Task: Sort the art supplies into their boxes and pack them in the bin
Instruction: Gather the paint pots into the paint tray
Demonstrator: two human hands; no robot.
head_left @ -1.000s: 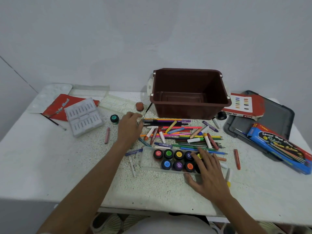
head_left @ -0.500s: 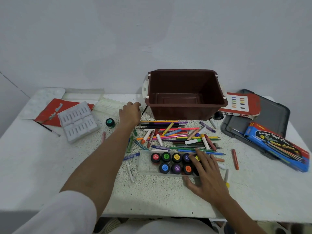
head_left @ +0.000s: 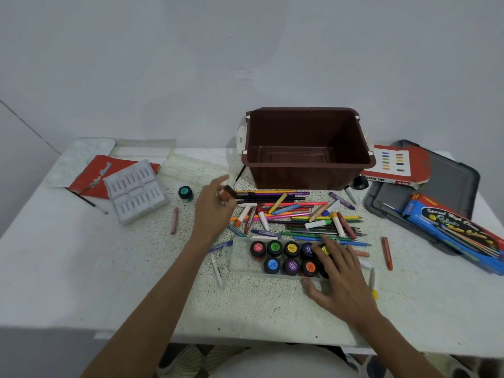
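Your left grip point(head_left: 212, 211) pinches an orange paint pot point(head_left: 227, 192) over the surface point(head_left: 68, 268), just left of the brown bin point(head_left: 300, 175); your right grip point(head_left: 342, 282) lies spread on the clear tray point(head_left: 241, 264) of paint pots.

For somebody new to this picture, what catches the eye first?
The empty brown bin at the back of the table, and before it a bright heap of pencils and crayons. Nearer, the right hand rests on a clear tray of paint pots, while the left hand holds a small reddish pot.

Bare forearms point(head_left: 152, 290), left hand point(head_left: 212, 214), right hand point(head_left: 341, 282), pale garment point(head_left: 272, 364)
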